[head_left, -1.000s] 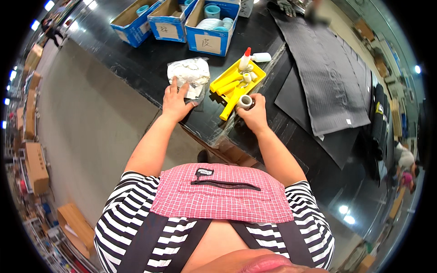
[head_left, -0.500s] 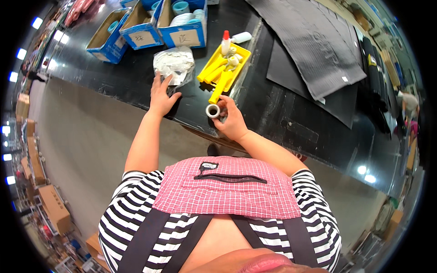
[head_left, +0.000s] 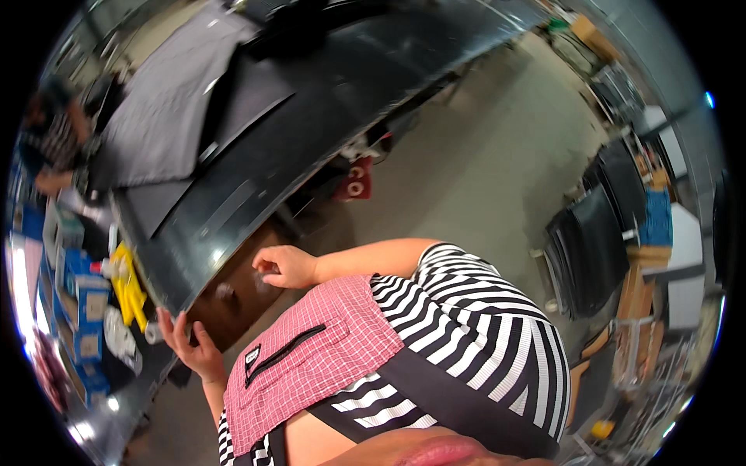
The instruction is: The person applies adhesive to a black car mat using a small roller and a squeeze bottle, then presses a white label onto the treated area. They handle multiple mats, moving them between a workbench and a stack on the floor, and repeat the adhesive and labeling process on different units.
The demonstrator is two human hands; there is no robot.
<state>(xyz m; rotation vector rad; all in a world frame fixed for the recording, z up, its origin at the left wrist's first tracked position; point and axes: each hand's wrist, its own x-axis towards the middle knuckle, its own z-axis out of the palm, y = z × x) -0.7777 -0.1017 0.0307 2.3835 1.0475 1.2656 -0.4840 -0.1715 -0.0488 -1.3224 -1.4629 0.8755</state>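
My left hand (head_left: 190,347) is at the near edge of the black table, fingers spread, its fingertips close to a small whitish ring-shaped roll (head_left: 153,334). To the right, my right hand (head_left: 287,266) is beyond the table edge with its fingers curled. A pale blurred patch shows under these fingers, too smeared to name. Below the hand lies a brown cardboard-like surface (head_left: 241,314), with a small blurred pale thing (head_left: 225,291) over it. Beside the roll are yellow-handled tools (head_left: 128,287) and a clear plastic bag of white pieces (head_left: 122,339).
Blue boxes (head_left: 87,311) stand at the far left of the table. Black ribbed mats (head_left: 167,109) are spread over its far part. A person (head_left: 58,140) is at the left rim. Black padded pieces (head_left: 590,233) stand on the floor at the right.
The view has swung right. My right hand has left the roll and moved out past the table edge. The roll now lies by the yellow handles, near my left hand.
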